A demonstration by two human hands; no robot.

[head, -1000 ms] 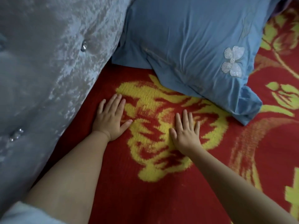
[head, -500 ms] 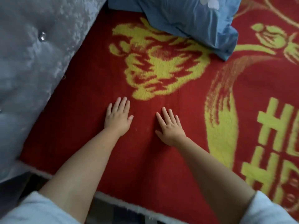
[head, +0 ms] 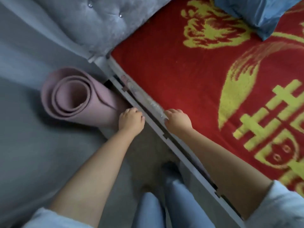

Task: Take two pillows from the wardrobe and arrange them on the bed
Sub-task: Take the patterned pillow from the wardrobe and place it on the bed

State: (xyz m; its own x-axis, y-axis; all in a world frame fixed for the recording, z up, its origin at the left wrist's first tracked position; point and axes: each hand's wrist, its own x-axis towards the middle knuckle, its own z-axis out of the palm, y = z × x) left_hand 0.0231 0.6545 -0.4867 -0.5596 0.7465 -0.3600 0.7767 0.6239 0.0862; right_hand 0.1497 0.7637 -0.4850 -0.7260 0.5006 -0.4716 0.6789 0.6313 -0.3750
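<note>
The blue cotton pillow [head: 256, 12] lay at the upper right of the frame on the red woven bed cover with yellow motifs [head: 189, 79]. The left hand [head: 130, 121] hung loosely curled and empty above the rolled pink foam mat [head: 72, 99], off the bed. The right hand [head: 177, 120] rested curled at the cover's edge, holding nothing I could make out. To my eye a second pillow was wanted: best to step clear of the grey bed rail [head: 164, 132] and turn towards the wardrobe, which was out of sight. The only writing was a yellow double-happiness character [head: 269, 116] woven at the right.
</note>
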